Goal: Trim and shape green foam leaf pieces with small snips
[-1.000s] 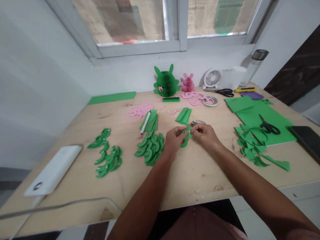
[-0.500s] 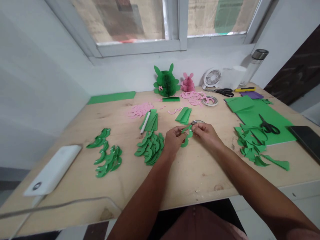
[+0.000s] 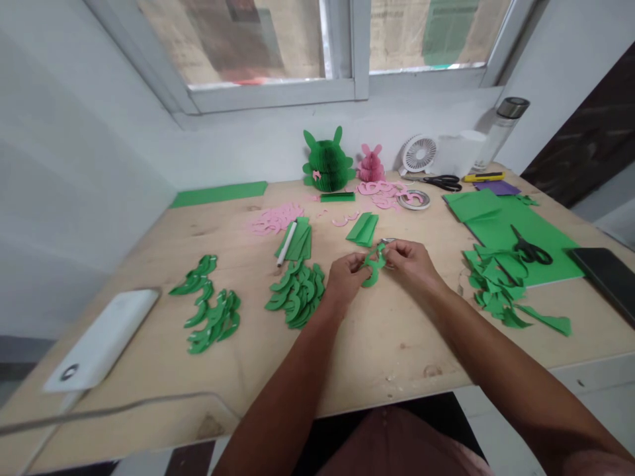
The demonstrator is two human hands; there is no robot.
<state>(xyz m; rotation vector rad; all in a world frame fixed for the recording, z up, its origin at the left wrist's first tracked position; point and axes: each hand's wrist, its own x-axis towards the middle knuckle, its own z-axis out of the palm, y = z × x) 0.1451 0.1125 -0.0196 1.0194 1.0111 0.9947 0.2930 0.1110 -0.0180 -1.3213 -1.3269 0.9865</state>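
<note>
Between my hands is a curved green paper cutout (image 3: pixel 370 276) with a wavy outline. My left hand (image 3: pixel 347 274) pinches its left side. The fingers of my right hand (image 3: pixel 407 258) are closed on its upper right end. Just behind the right fingers lies a roll of tape (image 3: pixel 388 242), mostly hidden by the hand. To the left of my left hand is a heap of curved green cutouts (image 3: pixel 296 294). Farther left, more green cutouts (image 3: pixel 218 322) bear small white strips. A white pen (image 3: pixel 286 244) rests on folded green paper (image 3: pixel 300 239).
A green paper figure (image 3: pixel 327 162) and a pink one (image 3: pixel 371 165) stand by the wall. On the right are green scraps (image 3: pixel 496 281), black scissors (image 3: pixel 530 251) on green sheets (image 3: pixel 546 231), and a phone (image 3: pixel 605 281). A white power bank (image 3: pixel 104 337) with a cable lies left.
The cutout has turned slightly between my fingers, and my right hand has shifted a little. The view has moved slightly. Other things on the table stay put.
</note>
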